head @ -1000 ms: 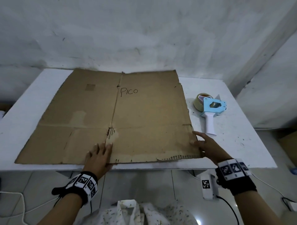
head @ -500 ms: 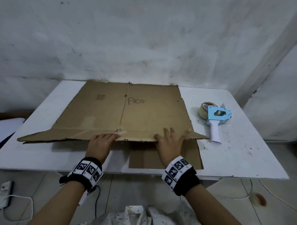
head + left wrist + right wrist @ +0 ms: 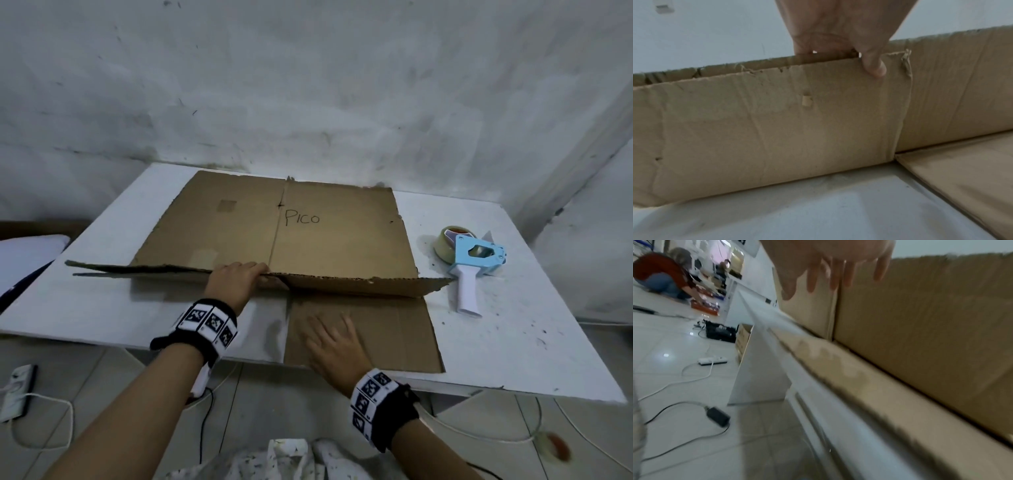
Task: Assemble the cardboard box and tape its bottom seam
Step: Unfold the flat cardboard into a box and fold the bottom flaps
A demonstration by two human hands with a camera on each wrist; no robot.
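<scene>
On the white bench point(image 3: 102, 308) the flattened box point(image 3: 335, 240) lies with its long near flaps lifted off the surface, where half a second ago both hands were together at that raised edge. Now the left hand point(image 3: 236, 281) alone grips the lifted flap point(image 3: 777, 121) near the middle crease, fingers curled over its top and thumb on the near face, while the right hand point(image 3: 337, 342) has dropped onto the lower flap point(image 3: 387, 332) that stays flat on the bench, fingers straight and spread, pressing or about to press it (the wrist view is too blurred to settle contact). That suggests the layers are being parted to open the box into a tube; the bottom seam is not yet formed. The tape gun point(image 3: 469, 267) lies untouched, well to the right of the box.
</scene>
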